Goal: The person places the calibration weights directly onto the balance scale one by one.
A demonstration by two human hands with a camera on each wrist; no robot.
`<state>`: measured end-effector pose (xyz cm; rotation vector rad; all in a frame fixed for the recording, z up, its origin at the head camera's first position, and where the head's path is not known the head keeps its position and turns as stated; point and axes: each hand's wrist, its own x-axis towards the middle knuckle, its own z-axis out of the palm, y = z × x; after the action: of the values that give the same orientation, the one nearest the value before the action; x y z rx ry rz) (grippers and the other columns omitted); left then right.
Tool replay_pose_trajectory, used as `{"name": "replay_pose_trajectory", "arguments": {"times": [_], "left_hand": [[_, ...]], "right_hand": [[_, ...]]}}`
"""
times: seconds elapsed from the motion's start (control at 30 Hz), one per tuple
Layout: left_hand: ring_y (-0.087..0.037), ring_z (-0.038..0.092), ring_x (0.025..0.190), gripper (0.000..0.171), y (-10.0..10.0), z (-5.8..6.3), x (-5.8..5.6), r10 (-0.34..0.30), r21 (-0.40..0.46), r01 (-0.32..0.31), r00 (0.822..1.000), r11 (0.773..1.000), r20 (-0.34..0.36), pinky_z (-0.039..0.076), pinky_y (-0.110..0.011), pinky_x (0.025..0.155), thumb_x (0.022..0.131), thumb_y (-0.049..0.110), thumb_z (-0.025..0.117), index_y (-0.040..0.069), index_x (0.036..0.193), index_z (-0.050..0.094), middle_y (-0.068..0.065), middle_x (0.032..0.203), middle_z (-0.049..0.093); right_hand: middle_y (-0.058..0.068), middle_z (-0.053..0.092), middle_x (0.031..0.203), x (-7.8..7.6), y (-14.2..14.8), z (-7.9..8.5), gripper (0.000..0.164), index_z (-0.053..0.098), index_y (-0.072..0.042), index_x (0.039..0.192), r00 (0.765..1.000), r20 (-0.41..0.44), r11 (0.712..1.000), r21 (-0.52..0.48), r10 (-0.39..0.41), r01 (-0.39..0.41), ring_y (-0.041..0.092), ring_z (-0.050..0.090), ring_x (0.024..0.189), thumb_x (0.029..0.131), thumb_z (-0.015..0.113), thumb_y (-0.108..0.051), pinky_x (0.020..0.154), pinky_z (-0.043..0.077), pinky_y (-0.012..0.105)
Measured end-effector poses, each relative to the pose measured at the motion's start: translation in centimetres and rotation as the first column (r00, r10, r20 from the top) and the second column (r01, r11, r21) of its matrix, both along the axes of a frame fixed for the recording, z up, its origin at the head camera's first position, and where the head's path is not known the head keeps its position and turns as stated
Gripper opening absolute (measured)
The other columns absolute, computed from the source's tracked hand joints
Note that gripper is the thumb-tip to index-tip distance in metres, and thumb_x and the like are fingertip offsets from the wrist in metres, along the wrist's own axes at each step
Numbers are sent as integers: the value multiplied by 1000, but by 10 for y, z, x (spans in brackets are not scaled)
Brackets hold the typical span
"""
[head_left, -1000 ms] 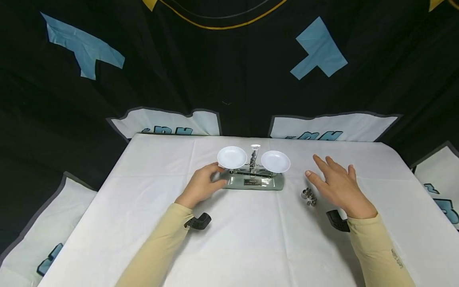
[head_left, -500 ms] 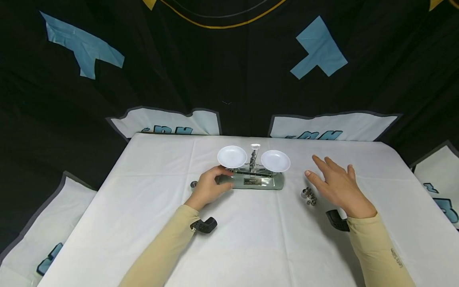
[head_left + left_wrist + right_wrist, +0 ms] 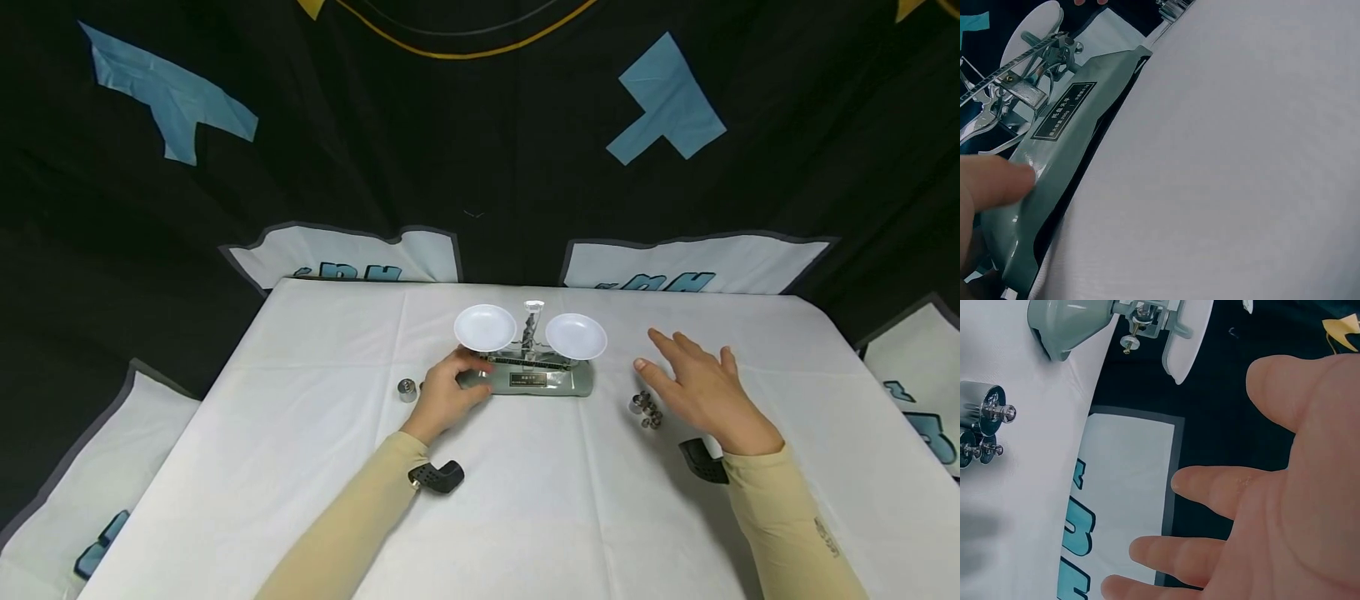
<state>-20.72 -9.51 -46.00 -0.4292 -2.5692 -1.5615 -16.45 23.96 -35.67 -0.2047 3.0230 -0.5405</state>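
Note:
A grey-green balance scale [image 3: 551, 385] stands at the middle of the table, with a white left pan [image 3: 484, 327] and a white right pan [image 3: 576, 336]. My left hand [image 3: 444, 398] holds its left end, thumb in front and index finger at the top. In the left wrist view the thumb [image 3: 997, 181] lies over the base, near the dark label plate [image 3: 1065, 111]; the other fingers are mostly hidden. My right hand [image 3: 705, 400] hovers, fingers spread and holding nothing, beside a cluster of metal weights [image 3: 647, 408]. These knobbed weights [image 3: 982, 412] show at the right wrist view's left.
One metal weight [image 3: 407, 390] stands on the white tablecloth [image 3: 495, 500] left of my left hand. Something small and dark shows between it and the hand. A black curtain [image 3: 465, 167] with pale blue patches hangs behind the table.
My left hand has slid rightward along the balance scale's left end, uncovering the weight at its left. The scale stays in place. My right hand has hardly shifted.

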Motion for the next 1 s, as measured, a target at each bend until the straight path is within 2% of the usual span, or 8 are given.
{"name": "replay_pose_trajectory", "arguments": {"times": [0.17,0.4,0.57,0.87,0.93,1.0], "left_hand": [[-27,50,133,23,-1,-2,-1,0,-19,0,1000,1000,-30,38,-41,115,77,2,74,10,99,74,-9,128,64],[-25,49,135,23,-2,-3,-1,-5,-24,5,1000,1000,-22,37,-40,116,77,3,73,11,99,74,-7,126,65],[-28,50,134,25,-1,-3,-1,-8,-17,8,999,1000,-34,37,-42,116,76,2,74,10,100,73,-9,125,65],[-28,49,135,25,-1,-1,0,-5,-7,5,1000,1000,-20,36,-42,116,76,1,74,10,99,74,-9,128,64],[-28,49,135,25,-1,-1,0,-4,-5,4,1000,1000,-19,36,-42,116,76,1,74,10,99,74,-9,127,64],[-28,49,134,24,-1,-1,0,-3,-6,3,1000,1000,-20,36,-42,116,76,1,73,10,99,74,-9,126,65]], "right_hand": [[32,33,150,-1,0,0,74,32,-4,151,1000,8,1000,2,-2,2,51,25,141,99,34,-58,109,1,77],[33,32,151,-1,1,1,75,30,-5,152,999,31,1000,1,-9,8,51,23,142,99,33,-58,109,1,76],[32,31,152,-3,7,3,74,28,-3,152,999,54,999,-52,-9,12,51,24,141,100,33,-56,109,2,77],[31,40,147,-10,17,-2,70,35,-2,148,999,31,990,-136,-38,42,52,41,131,100,38,-52,111,8,75],[31,42,145,-11,18,-3,70,36,-3,148,998,43,987,-148,-49,55,53,46,126,99,39,-54,111,13,74],[30,44,144,-11,20,-3,72,36,-5,149,996,64,984,-162,-62,72,54,49,122,98,39,-56,109,23,71]]}}
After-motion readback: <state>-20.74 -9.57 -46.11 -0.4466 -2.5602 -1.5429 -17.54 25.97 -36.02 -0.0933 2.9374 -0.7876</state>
